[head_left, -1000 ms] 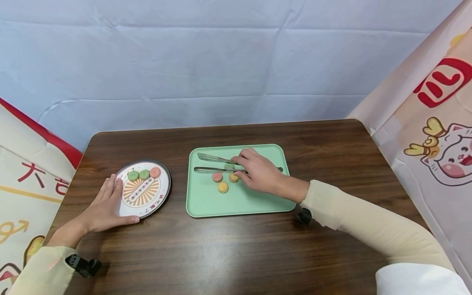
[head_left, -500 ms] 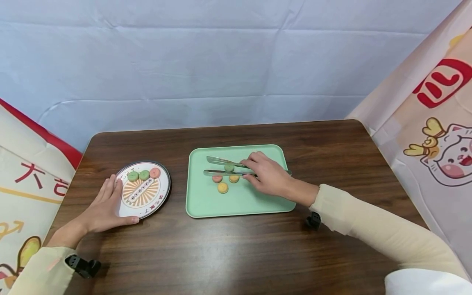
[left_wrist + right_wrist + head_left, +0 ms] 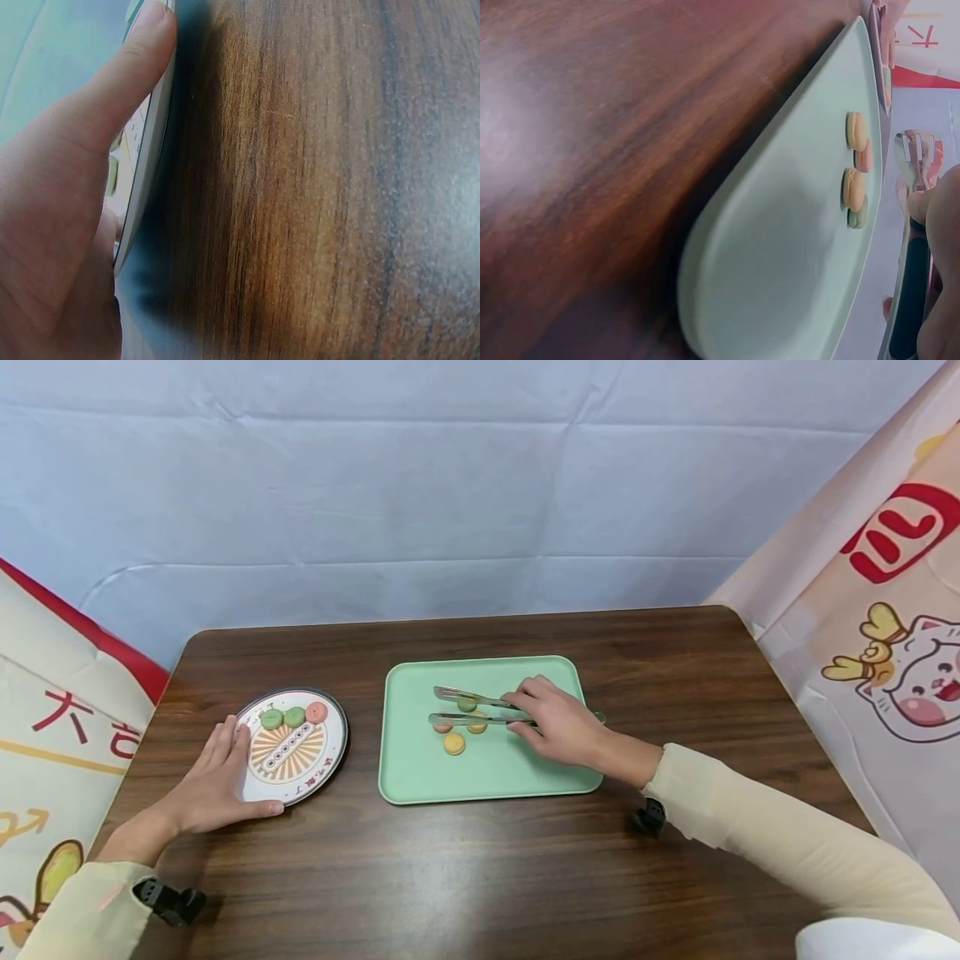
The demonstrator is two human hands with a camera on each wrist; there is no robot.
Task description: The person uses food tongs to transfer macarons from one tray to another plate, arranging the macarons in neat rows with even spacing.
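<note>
My right hand (image 3: 558,722) grips metal tongs (image 3: 453,720) over a mint-green tray (image 3: 420,777); a dark handle part (image 3: 911,300) shows in the right wrist view. The tongs' arms are spread, one on each side of a green macaron (image 3: 467,703) in the head view. Beside it on the tray lie two yellow macarons, one nearer (image 3: 453,743), and a pink macaron (image 3: 442,729), partly covered by the tongs. My left hand (image 3: 213,785) rests with straight fingers along the rim of a patterned plate (image 3: 311,752), its thumb (image 3: 139,67) at the near edge.
On the plate's far side sit two green macarons (image 3: 282,717) and a pink one (image 3: 316,712). The brown wooden table (image 3: 450,877) ends at a pale backdrop cloth (image 3: 450,510). Printed cloths (image 3: 885,652) hang at both sides.
My right hand has drawn the tongs rightward and slightly nearer, so their tips are now around the green macaron's left. My left hand and the plate have not moved.
</note>
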